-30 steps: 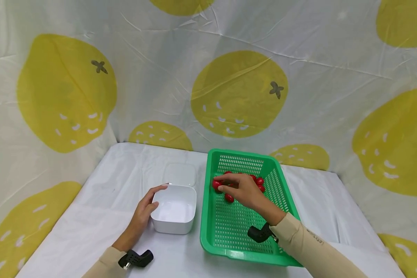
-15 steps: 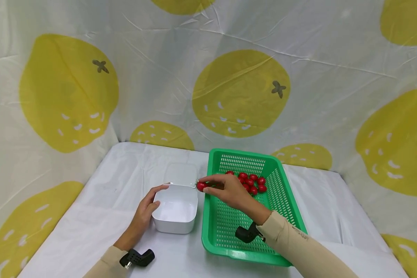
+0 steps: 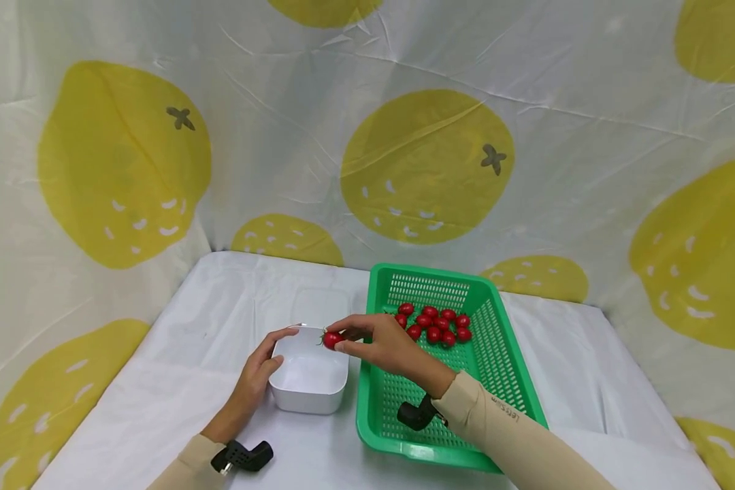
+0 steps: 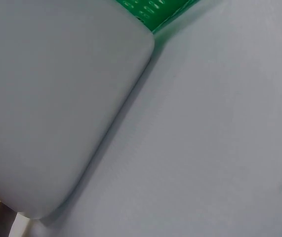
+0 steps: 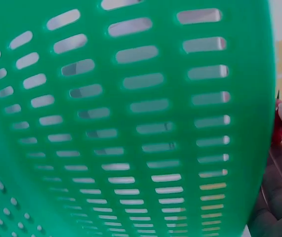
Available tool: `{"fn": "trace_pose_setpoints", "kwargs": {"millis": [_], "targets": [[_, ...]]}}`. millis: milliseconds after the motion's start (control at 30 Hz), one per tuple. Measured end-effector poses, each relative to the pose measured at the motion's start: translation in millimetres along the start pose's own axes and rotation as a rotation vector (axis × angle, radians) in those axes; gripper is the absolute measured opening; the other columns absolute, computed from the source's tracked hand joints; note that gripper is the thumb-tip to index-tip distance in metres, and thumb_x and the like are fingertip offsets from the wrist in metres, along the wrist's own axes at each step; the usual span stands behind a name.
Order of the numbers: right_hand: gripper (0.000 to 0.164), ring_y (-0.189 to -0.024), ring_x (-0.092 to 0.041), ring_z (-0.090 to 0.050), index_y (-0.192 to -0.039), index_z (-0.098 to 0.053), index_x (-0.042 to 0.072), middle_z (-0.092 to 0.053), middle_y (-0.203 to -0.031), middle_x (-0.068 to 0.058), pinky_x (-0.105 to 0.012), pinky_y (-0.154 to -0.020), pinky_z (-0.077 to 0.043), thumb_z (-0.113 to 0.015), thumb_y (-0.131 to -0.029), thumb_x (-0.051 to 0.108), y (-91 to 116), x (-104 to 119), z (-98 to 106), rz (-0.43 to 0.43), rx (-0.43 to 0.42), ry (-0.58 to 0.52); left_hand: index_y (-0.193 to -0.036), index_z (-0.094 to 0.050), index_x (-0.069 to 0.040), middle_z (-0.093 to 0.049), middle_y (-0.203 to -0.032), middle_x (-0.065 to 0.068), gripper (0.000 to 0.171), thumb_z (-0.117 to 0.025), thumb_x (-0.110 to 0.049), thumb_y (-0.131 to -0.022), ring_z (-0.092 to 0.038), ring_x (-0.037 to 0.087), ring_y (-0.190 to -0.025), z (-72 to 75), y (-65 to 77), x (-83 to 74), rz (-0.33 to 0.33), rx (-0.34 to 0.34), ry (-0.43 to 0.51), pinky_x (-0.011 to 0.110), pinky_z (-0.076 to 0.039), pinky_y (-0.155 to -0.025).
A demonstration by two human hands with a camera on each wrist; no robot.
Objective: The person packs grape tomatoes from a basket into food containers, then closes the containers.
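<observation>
A white square plastic box (image 3: 309, 401) stands on the cloth, its open top facing up. My left hand (image 3: 254, 381) grips its left side, fingers along the back rim and thumb at the left rim. Over the box's right part, my right hand (image 3: 382, 344) pinches a red cherry tomato (image 3: 332, 340) with a green stem between thumb and fingertips. In the right wrist view, that tomato (image 5: 280, 126) is partly hidden behind the basket wall. Several more cherry tomatoes (image 3: 433, 334) lie at the back of the green basket (image 3: 367, 401), right of the box.
Behind the box lies a clear, see-through lid (image 3: 321, 306), faint against the white cloth (image 3: 220, 306). The basket's raised left rim runs between box and tomatoes, beneath the right forearm's side. A lemon-print curtain (image 3: 429, 163) closes off the back.
My right hand has lifted the cherry tomato out of the basket and carried it left, past the basket rim to above the box. The left hand has stayed on the box.
</observation>
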State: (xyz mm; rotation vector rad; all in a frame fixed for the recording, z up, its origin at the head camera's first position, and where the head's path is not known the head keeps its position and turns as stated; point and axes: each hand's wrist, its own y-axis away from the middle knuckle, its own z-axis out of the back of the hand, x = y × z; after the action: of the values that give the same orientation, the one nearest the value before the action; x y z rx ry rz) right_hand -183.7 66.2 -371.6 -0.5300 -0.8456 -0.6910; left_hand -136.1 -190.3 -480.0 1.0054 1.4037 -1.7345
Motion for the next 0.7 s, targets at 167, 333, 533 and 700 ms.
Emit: {"fn": "trace_pose_setpoints", "kwargs": {"millis": [167, 333, 533, 700], "targets": [[0.026, -0.09, -0.009, -0.067, -0.116, -0.07, 0.019, -0.071, -0.104, 0.006, -0.029, -0.08, -0.055, -0.069, -0.09, 0.019, -4, 0, -5, 0.023, 0.007, 0.014, -0.139, -0.046, -0.007, -0.042, -0.145, 0.018, 0.043, -0.035, -0.004, -0.098, -0.027, 0.013, -0.141, -0.2, -0.9, 0.0, 0.045, 0.017, 0.0, 0.016, -0.016, -0.112], [0.028, -0.093, -0.007, -0.065, -0.117, -0.07, 0.019, -0.071, -0.106, 0.008, -0.025, -0.079, -0.054, -0.07, -0.09, 0.02, -5, 0, -13, 0.016, 0.028, 0.027, -0.138, -0.047, -0.008, -0.041, -0.145, 0.021, 0.044, -0.035, -0.003, -0.097, -0.028, 0.016, -0.141, 0.9, -1.8, -1.0, 0.051, 0.014, -0.012, 0.018, -0.016, -0.113], [0.027, -0.094, -0.005, -0.063, -0.116, -0.07, 0.019, -0.07, -0.105, 0.01, -0.03, -0.081, -0.055, -0.07, -0.09, 0.018, -5, -3, -20, 0.059, 0.018, 0.066, -0.139, -0.045, -0.005, -0.042, -0.146, 0.016, 0.044, -0.034, -0.001, -0.097, -0.027, 0.018, -0.142, 3.4, -0.5, -0.6, 0.042, 0.028, -0.016, 0.02, -0.016, -0.114], [0.027, -0.095, -0.003, -0.063, -0.116, -0.07, 0.017, -0.07, -0.106, 0.01, -0.027, -0.083, -0.053, -0.07, -0.089, 0.018, -6, -6, -23, 0.127, 0.031, 0.122, -0.139, -0.046, -0.005, -0.043, -0.146, 0.013, 0.044, -0.034, -0.001, -0.096, -0.029, 0.017, -0.141, 3.4, 0.0, 1.8, 0.044, 0.026, -0.028, 0.02, -0.016, -0.114]]}}
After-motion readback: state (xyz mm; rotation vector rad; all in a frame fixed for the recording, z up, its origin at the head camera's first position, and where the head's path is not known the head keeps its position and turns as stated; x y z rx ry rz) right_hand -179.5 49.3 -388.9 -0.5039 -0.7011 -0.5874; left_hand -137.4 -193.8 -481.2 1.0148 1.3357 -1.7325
